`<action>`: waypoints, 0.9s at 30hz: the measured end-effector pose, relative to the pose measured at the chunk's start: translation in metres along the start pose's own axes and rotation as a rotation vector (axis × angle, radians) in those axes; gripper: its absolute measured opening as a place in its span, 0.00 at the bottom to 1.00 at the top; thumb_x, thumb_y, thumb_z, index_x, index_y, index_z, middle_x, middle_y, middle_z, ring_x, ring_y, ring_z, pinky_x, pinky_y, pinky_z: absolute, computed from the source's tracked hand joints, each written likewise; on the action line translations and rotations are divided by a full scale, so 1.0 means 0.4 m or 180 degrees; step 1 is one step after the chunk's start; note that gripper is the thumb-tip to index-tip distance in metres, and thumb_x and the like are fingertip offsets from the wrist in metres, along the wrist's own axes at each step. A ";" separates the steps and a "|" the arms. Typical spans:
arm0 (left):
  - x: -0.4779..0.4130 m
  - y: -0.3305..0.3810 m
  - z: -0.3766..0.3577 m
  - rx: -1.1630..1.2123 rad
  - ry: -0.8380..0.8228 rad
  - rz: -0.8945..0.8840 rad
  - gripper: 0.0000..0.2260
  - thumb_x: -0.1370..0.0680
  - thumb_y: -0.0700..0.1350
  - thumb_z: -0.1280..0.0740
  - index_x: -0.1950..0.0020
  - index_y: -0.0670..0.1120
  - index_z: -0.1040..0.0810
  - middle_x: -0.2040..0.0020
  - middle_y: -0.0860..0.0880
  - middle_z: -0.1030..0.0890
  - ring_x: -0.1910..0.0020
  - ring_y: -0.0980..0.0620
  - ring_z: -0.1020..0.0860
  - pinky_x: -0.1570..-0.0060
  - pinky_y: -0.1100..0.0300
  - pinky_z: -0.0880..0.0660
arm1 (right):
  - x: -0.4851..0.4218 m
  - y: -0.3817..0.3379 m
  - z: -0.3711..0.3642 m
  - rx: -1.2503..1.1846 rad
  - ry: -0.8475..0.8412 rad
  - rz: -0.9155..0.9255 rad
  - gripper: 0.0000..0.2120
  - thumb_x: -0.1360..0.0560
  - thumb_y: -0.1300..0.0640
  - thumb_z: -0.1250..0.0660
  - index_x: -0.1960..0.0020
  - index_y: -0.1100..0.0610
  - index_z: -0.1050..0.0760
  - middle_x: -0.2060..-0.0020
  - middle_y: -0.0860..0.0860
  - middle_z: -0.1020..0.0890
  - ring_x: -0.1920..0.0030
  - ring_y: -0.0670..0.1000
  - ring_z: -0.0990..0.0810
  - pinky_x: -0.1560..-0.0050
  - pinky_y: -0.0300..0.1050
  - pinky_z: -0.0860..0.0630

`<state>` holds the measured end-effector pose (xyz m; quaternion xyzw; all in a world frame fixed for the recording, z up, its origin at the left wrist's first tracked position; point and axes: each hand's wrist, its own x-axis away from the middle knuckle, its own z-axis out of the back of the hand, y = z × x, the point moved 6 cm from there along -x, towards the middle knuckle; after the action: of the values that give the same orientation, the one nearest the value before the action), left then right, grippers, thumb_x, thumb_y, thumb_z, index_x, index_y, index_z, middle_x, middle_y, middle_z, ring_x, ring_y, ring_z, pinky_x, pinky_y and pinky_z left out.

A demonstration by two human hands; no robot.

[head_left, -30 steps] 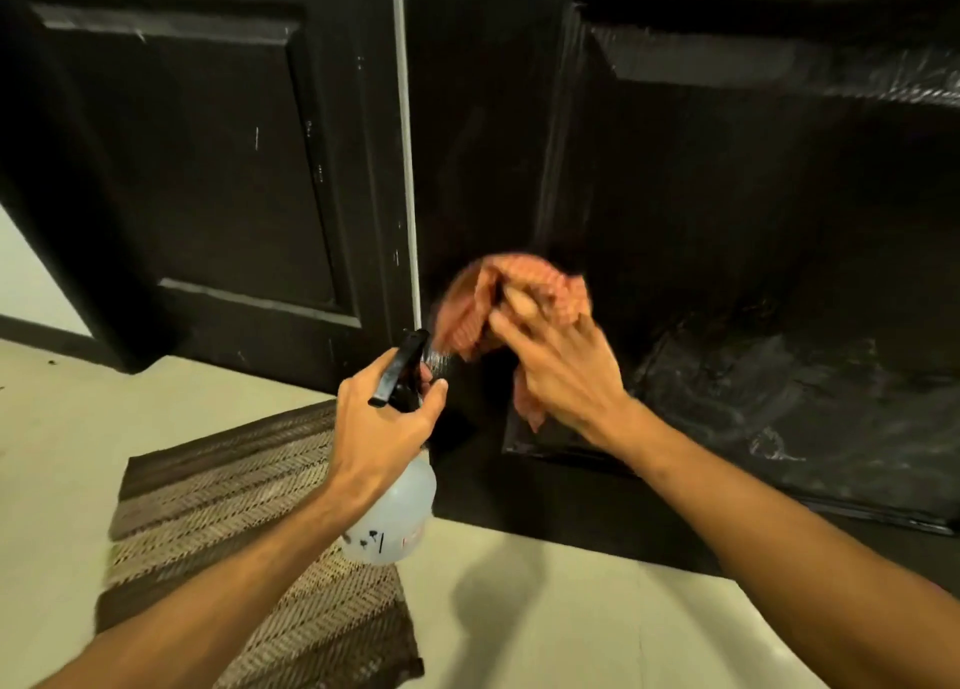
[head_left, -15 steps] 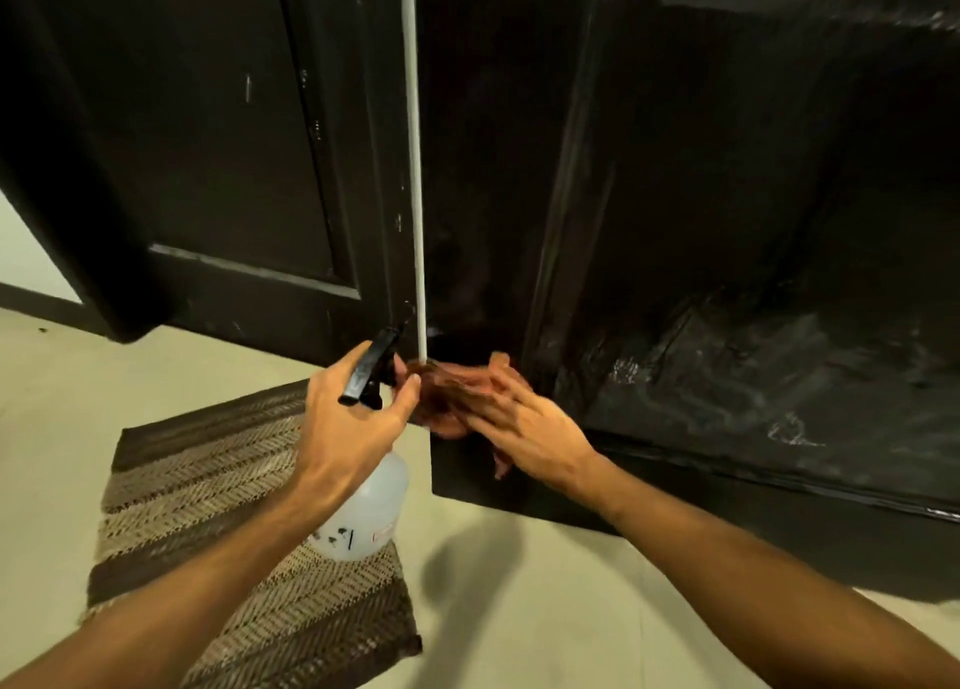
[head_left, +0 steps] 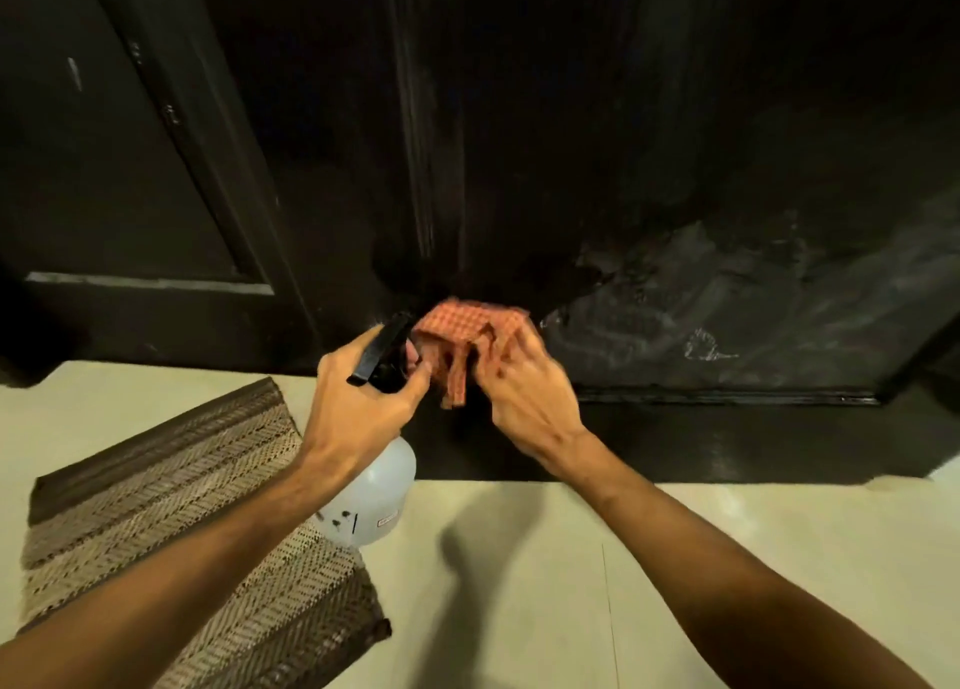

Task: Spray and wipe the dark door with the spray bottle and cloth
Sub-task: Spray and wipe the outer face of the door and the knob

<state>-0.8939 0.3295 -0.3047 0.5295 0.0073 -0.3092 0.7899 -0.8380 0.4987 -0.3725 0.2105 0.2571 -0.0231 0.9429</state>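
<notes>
The dark door [head_left: 597, 142] fills the upper view, with wet streaks on its lower right panel. My right hand [head_left: 524, 392] holds an orange checked cloth [head_left: 467, 332] against the door's lower stile, its fingers curled into the fabric. Just left of it, my left hand [head_left: 363, 407] grips the neck of a white spray bottle [head_left: 374, 501] with a black trigger head, held upright a little off the floor and close to the cloth.
A second dark door leaf [head_left: 130, 168] stands at the left. A brown striped woven mat [head_left: 171, 522] lies on the pale tiled floor [head_left: 597, 584] at the lower left, under my left forearm.
My right hand with the cloth went down the door stile and now sits low near the bottom rail. The view has tilted down and closer. The bottle stayed beside the cloth.
</notes>
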 end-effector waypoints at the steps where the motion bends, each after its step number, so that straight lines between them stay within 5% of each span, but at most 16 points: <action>1: -0.004 0.002 -0.006 0.0008 0.0043 -0.0015 0.09 0.23 0.41 0.24 0.56 0.52 0.21 0.62 0.59 0.18 0.65 0.59 0.19 0.64 0.61 0.23 | -0.013 0.024 0.018 -0.0019 0.0275 -0.0444 0.25 0.30 0.62 0.38 0.34 0.64 0.23 0.42 0.62 0.17 0.35 0.63 0.27 0.19 0.58 0.56; 3: -0.007 -0.005 -0.016 0.0046 0.0093 0.0027 0.09 0.23 0.41 0.24 0.56 0.51 0.21 0.62 0.58 0.18 0.67 0.59 0.20 0.65 0.61 0.22 | -0.031 0.017 0.037 -0.0146 0.0525 -0.0751 0.24 0.31 0.62 0.32 0.35 0.61 0.22 0.43 0.60 0.18 0.37 0.63 0.28 0.23 0.61 0.44; 5: 0.003 -0.006 -0.027 0.0071 0.0043 0.0064 0.08 0.23 0.40 0.25 0.56 0.51 0.21 0.61 0.58 0.18 0.67 0.59 0.20 0.67 0.59 0.20 | -0.007 -0.053 -0.018 -0.0204 0.0186 -0.0029 0.28 0.31 0.57 0.28 0.31 0.58 0.24 0.34 0.58 0.21 0.30 0.61 0.31 0.33 0.60 0.33; 8: 0.010 0.010 -0.036 0.0049 -0.0059 0.0083 0.07 0.23 0.40 0.25 0.55 0.48 0.21 0.61 0.57 0.18 0.69 0.58 0.21 0.72 0.61 0.21 | 0.089 -0.025 -0.095 -0.0195 -0.0149 0.0564 0.34 0.32 0.50 0.25 0.27 0.54 0.27 0.29 0.53 0.24 0.27 0.54 0.30 0.29 0.54 0.35; 10: 0.001 0.015 -0.043 0.0061 -0.0112 0.0045 0.06 0.23 0.40 0.25 0.55 0.47 0.20 0.61 0.56 0.19 0.68 0.58 0.21 0.74 0.63 0.22 | 0.126 0.084 -0.080 -0.0374 0.0398 -0.0085 0.30 0.30 0.52 0.32 0.28 0.53 0.30 0.31 0.56 0.23 0.29 0.57 0.32 0.33 0.58 0.31; 14: -0.008 0.020 -0.076 -0.0070 -0.0258 -0.0101 0.06 0.23 0.42 0.24 0.55 0.50 0.20 0.60 0.55 0.18 0.65 0.58 0.20 0.69 0.61 0.22 | 0.161 0.219 -0.017 -0.1031 0.1382 -0.3168 0.18 0.20 0.56 0.39 0.31 0.59 0.32 0.30 0.69 0.30 0.27 0.69 0.36 0.30 0.66 0.36; 15: -0.007 0.025 -0.088 -0.0080 -0.0295 -0.0119 0.06 0.23 0.42 0.24 0.55 0.50 0.20 0.60 0.55 0.18 0.64 0.58 0.20 0.69 0.60 0.22 | 0.135 0.188 -0.014 -0.1113 0.1402 -0.3193 0.17 0.19 0.57 0.37 0.32 0.60 0.31 0.31 0.71 0.30 0.28 0.70 0.36 0.30 0.67 0.36; 19: -0.011 0.075 -0.134 0.0018 -0.0384 -0.0223 0.07 0.23 0.41 0.24 0.55 0.51 0.19 0.59 0.56 0.17 0.67 0.58 0.20 0.71 0.61 0.21 | 0.086 0.063 -0.060 -0.1255 0.0787 -0.1011 0.25 0.33 0.61 0.25 0.36 0.54 0.22 0.42 0.59 0.19 0.43 0.63 0.22 0.50 0.56 0.23; 21: -0.014 0.107 -0.164 0.0118 -0.0526 -0.0246 0.06 0.23 0.40 0.25 0.55 0.50 0.19 0.60 0.55 0.18 0.68 0.58 0.20 0.73 0.62 0.22 | 0.145 0.142 -0.072 -0.1249 0.0994 -0.1653 0.23 0.32 0.60 0.26 0.37 0.54 0.23 0.43 0.57 0.18 0.43 0.59 0.23 0.46 0.53 0.28; 24: -0.017 0.151 -0.189 0.0098 -0.0603 -0.0406 0.06 0.23 0.39 0.25 0.56 0.48 0.20 0.61 0.55 0.18 0.68 0.60 0.22 0.71 0.63 0.22 | 0.268 0.242 -0.089 -0.1860 0.1800 -0.4504 0.17 0.18 0.56 0.40 0.32 0.61 0.28 0.33 0.65 0.27 0.30 0.66 0.31 0.28 0.57 0.40; 25: -0.018 0.168 -0.199 0.0093 -0.0630 -0.0465 0.06 0.23 0.39 0.25 0.56 0.48 0.20 0.61 0.54 0.18 0.68 0.60 0.22 0.70 0.63 0.22 | 0.265 0.236 -0.090 -0.2139 0.1889 -0.4795 0.18 0.16 0.54 0.42 0.31 0.62 0.29 0.30 0.66 0.29 0.28 0.67 0.33 0.25 0.59 0.43; 27: -0.022 0.196 -0.218 0.0088 -0.0693 -0.0545 0.06 0.23 0.39 0.25 0.57 0.47 0.20 0.62 0.52 0.19 0.70 0.59 0.23 0.71 0.64 0.23 | 0.210 0.194 -0.063 -0.2019 0.1615 -0.3852 0.14 0.17 0.53 0.43 0.34 0.58 0.30 0.36 0.65 0.25 0.34 0.67 0.28 0.30 0.61 0.38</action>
<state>-0.8346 0.4264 -0.2748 0.5011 -0.0376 -0.4312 0.7494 -0.7654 0.5850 -0.4039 -0.2530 0.5335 -0.4152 0.6920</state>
